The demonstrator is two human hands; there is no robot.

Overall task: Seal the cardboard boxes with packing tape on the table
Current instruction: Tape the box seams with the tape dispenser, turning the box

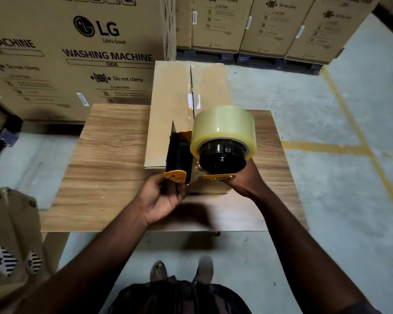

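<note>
Your cardboard box (173,91) takes the middle of the table (114,155), lengthwise away from you. There's bare tabletop to pass on both sides of it, wider on the left, plus a strip along the near edge. The tape dispenser (213,143), held by your left hand (163,196) and right hand (243,177), blocks the box's near end; the far half of its top is open from above. The washing machine carton (89,53) walls off the back left. Another carton (11,223) crowds the near-left corner. There's open floor (338,177) on the right.
</note>
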